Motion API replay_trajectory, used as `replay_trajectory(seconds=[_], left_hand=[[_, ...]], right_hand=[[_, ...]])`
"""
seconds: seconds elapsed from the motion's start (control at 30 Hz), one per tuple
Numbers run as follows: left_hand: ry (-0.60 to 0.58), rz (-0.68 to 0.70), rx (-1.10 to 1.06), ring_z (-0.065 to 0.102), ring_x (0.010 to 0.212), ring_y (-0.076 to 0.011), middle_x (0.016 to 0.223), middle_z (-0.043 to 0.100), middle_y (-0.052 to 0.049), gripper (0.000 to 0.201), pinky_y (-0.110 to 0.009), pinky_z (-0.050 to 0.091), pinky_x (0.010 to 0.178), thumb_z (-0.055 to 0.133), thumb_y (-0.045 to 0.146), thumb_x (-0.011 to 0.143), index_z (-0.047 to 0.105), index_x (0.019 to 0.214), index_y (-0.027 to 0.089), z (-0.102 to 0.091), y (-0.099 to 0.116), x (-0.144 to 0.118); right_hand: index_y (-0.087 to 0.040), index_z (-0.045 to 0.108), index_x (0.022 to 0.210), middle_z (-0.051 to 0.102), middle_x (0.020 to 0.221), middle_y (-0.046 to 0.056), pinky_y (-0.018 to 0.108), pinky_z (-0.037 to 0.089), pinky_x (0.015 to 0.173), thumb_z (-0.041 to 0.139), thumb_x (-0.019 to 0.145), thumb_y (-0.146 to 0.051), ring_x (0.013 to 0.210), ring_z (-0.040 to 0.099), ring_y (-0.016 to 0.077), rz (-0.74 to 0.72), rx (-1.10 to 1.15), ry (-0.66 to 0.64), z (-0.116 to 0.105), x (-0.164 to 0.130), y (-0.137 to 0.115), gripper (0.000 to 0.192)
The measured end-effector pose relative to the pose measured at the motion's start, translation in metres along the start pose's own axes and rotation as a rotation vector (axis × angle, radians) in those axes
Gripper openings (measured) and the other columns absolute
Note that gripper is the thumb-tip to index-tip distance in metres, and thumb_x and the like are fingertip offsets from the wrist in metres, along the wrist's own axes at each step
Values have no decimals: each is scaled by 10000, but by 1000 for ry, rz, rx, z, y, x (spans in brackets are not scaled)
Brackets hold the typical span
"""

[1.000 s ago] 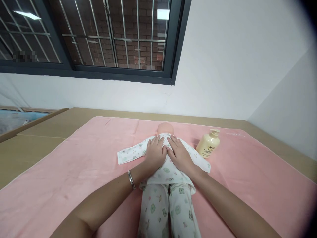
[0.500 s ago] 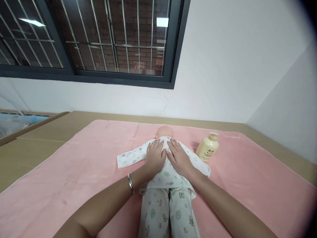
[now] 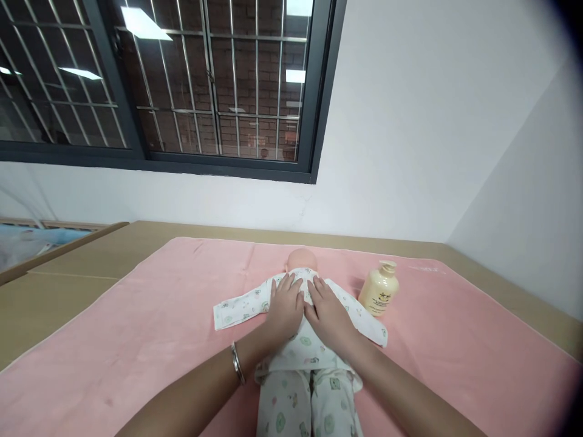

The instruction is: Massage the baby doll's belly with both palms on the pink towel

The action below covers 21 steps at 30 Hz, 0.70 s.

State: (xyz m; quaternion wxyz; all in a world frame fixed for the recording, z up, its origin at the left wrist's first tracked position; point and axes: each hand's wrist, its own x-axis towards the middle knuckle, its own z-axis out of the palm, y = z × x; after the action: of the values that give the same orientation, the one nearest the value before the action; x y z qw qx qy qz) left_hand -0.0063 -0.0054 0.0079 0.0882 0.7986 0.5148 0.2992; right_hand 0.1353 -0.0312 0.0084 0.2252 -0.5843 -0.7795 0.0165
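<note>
Doll (image 3: 303, 340) lying face-down on a pink towel (image 3: 136, 340), head (image 3: 301, 260) toward the wall, dressed in a white printed suit. Left hand (image 3: 286, 306) and right hand (image 3: 328, 312) rest flat and open, side by side, on the doll's upper back, fingers spread and pointing toward the head; neither grips anything. A bangle (image 3: 237, 363) circles the left wrist. A cream pump bottle (image 3: 379, 289) stands upright to the right of the doll, near its right sleeve (image 3: 364, 318) but apart from it. The towel covers a tan table (image 3: 68, 267) beyond the doll's left sleeve (image 3: 239, 304).

Risk, as a judgement: a wide sweep of the right hand or forearm off the doll could knock the bottle over, since it stands close and narrow-based; firm rubbing could also bunch the loose shirt or drag the towel.

Hidden: the doll's face is turned down, its hands sit inside the sleeves, its legs are cut off by the lower edge, and the bottle's label is too small to read.
</note>
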Motion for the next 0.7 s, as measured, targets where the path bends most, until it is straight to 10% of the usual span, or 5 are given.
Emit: replay_trajectory(seconds=[0.7], left_hand=[[-75, 1, -16, 287, 1417, -236, 1494, 384, -111, 474, -499, 188, 1165, 320, 250, 927, 464, 1368, 149, 0, -4, 9]], right_hand=[[-54, 408, 1407, 398, 1467, 167, 465, 295, 1127, 273, 965, -274, 1388, 321, 266, 45, -24, 23, 0, 9, 3, 512]])
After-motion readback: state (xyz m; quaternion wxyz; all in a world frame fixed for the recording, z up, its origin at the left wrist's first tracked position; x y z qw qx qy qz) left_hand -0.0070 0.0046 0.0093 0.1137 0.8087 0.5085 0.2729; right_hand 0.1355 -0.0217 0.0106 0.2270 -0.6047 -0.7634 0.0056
